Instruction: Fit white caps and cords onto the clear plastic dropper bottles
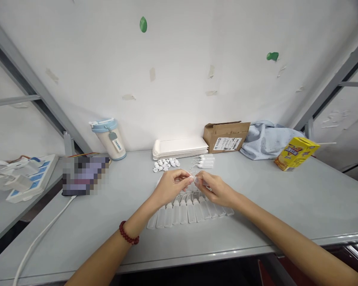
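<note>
My left hand, with a red bead bracelet at the wrist, pinches a small white cap. My right hand is closed on a small translucent bottle, mostly hidden by the fingers. Cap and bottle meet between my fingertips; whether the cap is seated cannot be made out. Below my hands lies a row of clear plastic bottles with thin tubes or straps at their necks. Beyond my left hand is a pile of loose white caps. Several capped bottles lie past my right hand.
Along the wall stand a blue-lidded tumbler, a white flat box stack, a cardboard box, a bluish cloth and a yellow drink carton. At left are a phone, its cable and a power strip.
</note>
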Tool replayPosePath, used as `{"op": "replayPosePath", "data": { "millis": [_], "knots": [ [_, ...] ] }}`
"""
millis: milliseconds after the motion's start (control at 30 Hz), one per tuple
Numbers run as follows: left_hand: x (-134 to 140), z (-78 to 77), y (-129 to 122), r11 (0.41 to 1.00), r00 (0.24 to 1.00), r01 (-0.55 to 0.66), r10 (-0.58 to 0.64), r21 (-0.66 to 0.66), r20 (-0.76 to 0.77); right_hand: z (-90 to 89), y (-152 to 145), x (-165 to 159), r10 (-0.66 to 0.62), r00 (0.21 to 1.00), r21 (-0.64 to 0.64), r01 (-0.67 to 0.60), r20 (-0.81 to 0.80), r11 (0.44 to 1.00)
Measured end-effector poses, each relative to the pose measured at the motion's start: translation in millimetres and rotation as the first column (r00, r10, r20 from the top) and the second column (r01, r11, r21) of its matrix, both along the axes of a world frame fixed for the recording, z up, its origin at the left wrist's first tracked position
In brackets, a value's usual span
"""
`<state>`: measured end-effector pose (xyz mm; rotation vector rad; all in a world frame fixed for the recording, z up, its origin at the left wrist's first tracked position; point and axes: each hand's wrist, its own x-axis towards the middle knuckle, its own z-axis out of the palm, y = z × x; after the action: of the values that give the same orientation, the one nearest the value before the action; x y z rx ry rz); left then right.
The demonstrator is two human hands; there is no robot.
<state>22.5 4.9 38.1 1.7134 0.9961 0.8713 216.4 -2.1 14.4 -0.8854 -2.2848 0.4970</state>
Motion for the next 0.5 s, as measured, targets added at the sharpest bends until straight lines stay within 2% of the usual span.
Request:
{"op": "replayPosePath", "data": {
  "millis": [300, 500],
  "knots": [
    [-1.4, -0.7, 0.6, 0.996, 0.999, 0.054, -0.054, -0.071, 0.000, 2.5, -1.3, -1.7, 0.002, 0.999, -0.089, 0.001, 0.035, 0.996],
    [1.3, -5.2, 0.0, 0.999, 0.999, -0.006, 0.005, 0.044, 0.038, 3.8, -1.0, 1.2, -0.033, 0.999, -0.132, 0.036, 0.031, 0.991]
  ]
}}
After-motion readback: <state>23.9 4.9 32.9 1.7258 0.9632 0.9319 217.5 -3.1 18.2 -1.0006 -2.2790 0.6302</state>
